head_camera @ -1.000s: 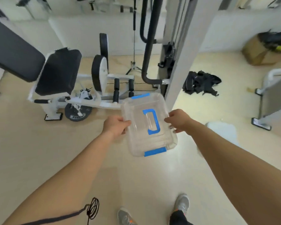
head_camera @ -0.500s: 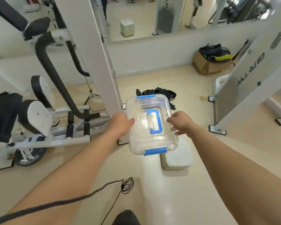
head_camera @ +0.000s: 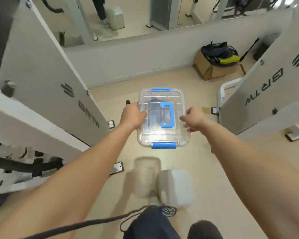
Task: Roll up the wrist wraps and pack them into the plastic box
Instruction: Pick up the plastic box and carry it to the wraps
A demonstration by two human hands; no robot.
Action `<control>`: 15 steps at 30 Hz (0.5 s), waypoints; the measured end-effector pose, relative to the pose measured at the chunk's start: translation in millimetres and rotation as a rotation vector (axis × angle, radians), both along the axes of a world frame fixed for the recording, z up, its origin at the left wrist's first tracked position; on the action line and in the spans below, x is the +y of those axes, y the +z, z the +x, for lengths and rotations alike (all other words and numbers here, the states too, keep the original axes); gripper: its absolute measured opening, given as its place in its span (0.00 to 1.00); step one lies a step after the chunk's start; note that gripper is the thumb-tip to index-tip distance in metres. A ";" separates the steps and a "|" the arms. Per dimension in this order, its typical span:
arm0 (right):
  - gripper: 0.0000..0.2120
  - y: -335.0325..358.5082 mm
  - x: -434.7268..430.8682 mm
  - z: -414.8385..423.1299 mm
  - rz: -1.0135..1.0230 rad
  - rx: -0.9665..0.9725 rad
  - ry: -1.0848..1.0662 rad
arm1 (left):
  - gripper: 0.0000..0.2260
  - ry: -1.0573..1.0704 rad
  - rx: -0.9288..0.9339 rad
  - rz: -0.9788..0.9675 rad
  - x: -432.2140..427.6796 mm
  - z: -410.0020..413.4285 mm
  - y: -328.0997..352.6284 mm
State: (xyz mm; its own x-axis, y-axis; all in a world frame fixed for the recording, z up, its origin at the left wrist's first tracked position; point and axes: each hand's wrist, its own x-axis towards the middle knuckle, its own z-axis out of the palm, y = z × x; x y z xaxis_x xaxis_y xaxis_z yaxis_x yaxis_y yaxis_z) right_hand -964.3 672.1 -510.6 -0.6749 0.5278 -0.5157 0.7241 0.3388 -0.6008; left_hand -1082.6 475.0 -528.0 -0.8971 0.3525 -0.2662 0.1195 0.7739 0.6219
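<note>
I carry a clear plastic box (head_camera: 162, 100) with a blue handle and blue clips on its closed lid, held out in front of me above the floor. My left hand (head_camera: 131, 115) grips its left side and my right hand (head_camera: 192, 117) grips its right side. A small black bit (head_camera: 128, 102) shows just beyond my left hand; the rest of the black wrist wraps pile is hidden behind the box and hands.
White gym machine panels stand close on the left (head_camera: 41, 80) and right (head_camera: 266, 87). A white block (head_camera: 176, 187) sits on the floor below the box. A cardboard box with a black and yellow bag (head_camera: 216, 64) stands by the mirrored back wall.
I have turned right and walked forward with the box in both hands. The leg machine has slid out to the left, and the white block is now nearer my feet.
</note>
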 end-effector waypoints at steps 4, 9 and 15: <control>0.04 2.9 63.1 -64.6 -0.003 -0.046 0.047 | 0.09 0.054 -0.047 0.009 59.1 -57.9 3.7; 0.07 -20.1 134.1 -166.5 -0.053 -0.044 0.117 | 0.12 0.133 -0.044 0.028 117.0 -131.7 -10.1; 0.04 -92.1 177.4 -302.2 -0.223 0.024 0.282 | 0.13 0.297 -0.016 -0.077 139.7 -223.6 -71.0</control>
State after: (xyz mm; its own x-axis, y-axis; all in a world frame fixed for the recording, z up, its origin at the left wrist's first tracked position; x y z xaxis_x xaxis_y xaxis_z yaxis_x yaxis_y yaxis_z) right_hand -1266.5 849.5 -602.7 -0.7912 0.1953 -0.5795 0.6056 0.3818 -0.6982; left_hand -1306.2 614.7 -599.0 -0.9534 0.0535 -0.2968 -0.1284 0.8184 0.5601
